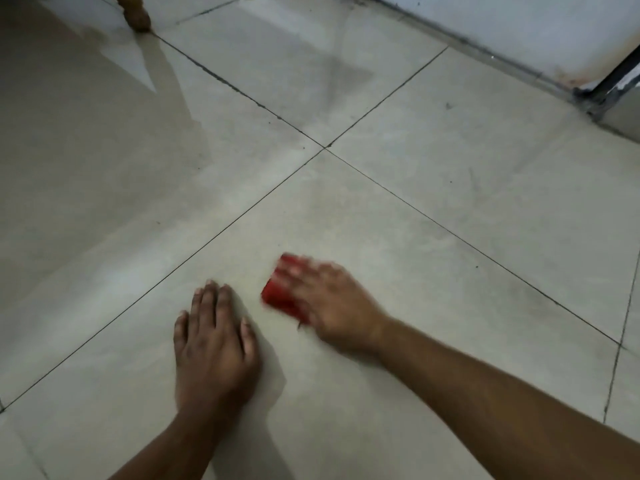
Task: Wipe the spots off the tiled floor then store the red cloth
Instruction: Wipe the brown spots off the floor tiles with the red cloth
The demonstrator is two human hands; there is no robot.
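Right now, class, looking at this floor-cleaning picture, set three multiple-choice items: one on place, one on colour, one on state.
1. Where is the cloth?
A. under the right hand
B. under the left hand
C. against the wall

2. What colour is the cloth?
A. blue
B. red
C. white

3. How is the left hand?
A. clenched in a fist
B. raised in the air
C. flat on the tiled floor

Answers: 1 A, the right hand's fingers press on it; 2 B, red shows beside the hand; 3 C, its palm lies spread on the tile, holding nothing.
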